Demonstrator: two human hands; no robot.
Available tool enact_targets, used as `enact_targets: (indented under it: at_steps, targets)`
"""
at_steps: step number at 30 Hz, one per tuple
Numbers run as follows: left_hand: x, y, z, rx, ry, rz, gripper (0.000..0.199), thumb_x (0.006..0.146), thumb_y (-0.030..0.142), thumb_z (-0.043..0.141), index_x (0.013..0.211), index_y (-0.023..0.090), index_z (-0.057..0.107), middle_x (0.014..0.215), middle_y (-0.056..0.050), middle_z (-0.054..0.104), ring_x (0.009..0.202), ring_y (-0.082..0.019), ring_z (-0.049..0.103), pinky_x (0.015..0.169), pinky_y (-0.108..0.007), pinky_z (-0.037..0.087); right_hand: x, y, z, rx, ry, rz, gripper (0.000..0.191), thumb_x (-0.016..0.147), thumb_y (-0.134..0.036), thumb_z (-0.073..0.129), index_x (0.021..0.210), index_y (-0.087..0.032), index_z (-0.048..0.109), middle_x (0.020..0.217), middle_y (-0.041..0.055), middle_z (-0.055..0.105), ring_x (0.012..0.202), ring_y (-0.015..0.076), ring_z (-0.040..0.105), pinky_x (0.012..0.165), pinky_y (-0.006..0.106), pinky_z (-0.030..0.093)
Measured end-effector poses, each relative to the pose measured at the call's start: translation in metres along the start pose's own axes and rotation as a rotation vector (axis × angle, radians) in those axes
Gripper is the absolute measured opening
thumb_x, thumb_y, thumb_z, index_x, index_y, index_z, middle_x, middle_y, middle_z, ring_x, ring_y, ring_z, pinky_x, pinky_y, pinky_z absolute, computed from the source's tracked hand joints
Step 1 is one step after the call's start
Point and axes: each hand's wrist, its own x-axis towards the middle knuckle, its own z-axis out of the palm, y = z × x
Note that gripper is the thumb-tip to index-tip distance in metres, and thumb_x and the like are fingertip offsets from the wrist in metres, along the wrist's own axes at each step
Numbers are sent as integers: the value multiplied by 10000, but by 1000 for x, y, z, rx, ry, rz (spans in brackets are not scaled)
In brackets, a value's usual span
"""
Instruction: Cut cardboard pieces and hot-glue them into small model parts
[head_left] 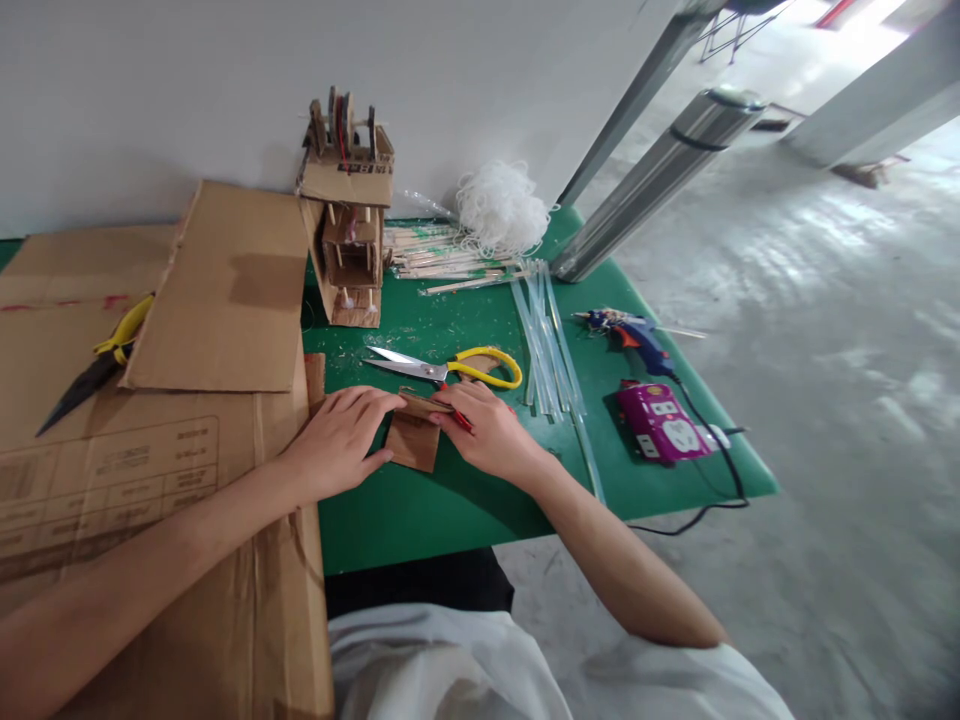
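A small cardboard piece (413,441) lies on the green table, with a narrow cardboard strip (421,405) standing along its far edge. My left hand (341,440) grips the left end of the strip, its thumb beside the flat piece. My right hand (487,425) pinches the strip's right end. Against the right fingers shows a thin red tool (460,420), partly hidden; I cannot tell its kind. Just beyond the hands lie scissors (431,370) with yellow handles, blades apart and pointing left. A cardboard scrap lies partly under the scissors' handles.
Large cardboard sheets (225,300) cover the left, with yellow-handled pliers (112,350) on them. A cardboard model (349,220) stands at the back. Wooden sticks (442,255), white cord (502,210), glue sticks (547,345), a glue gun (634,335) and a purple power socket (664,420) lie rightward.
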Motion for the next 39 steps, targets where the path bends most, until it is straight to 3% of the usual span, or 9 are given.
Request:
enact_targets:
  at_steps: [15, 21, 26, 33, 39]
  targets:
    - [1, -1, 1, -17, 28, 30, 452, 923, 318, 619, 1327, 182, 470, 1340, -143, 577, 1289, -312, 499, 1077, -494, 432, -2, -7, 0, -13, 22, 27, 93, 969, -198, 547, 1048, -208, 594, 957, 92, 692, 886, 237, 644, 782, 386, 525]
    - [2, 3, -4, 34, 29, -29, 434, 923, 458, 602, 1228, 157, 532, 1227, -142, 620, 1156, -323, 548, 984, -497, 466, -2, -4, 2, -37, 152, 43, 80, 963, -233, 558, 1030, -213, 597, 927, 88, 710, 910, 251, 672, 809, 406, 548]
    - [5, 5, -6, 29, 0, -209, 452, 938, 529, 550, 1190, 153, 547, 1034, -107, 687, 1011, -301, 606, 871, -465, 481, -3, -3, 4, 5, 278, 174, 99, 935, -279, 593, 1016, -222, 602, 947, 86, 735, 858, 227, 699, 762, 373, 570]
    - [10, 2, -10, 57, -85, -246, 256, 946, 458, 545, 864, 215, 554, 851, -44, 665, 857, -247, 605, 752, -371, 439, -3, -8, 3, 48, 238, 202, 74, 921, -284, 594, 963, -224, 589, 878, 65, 725, 771, 201, 690, 690, 327, 557]
    - [6, 6, -17, -74, 77, -347, 208, 973, 414, 502, 914, 217, 535, 784, 1, 643, 719, -175, 607, 607, -294, 366, -5, -7, 5, 73, 165, 166, 67, 900, -228, 585, 939, -247, 533, 913, 48, 711, 808, 193, 677, 701, 314, 528]
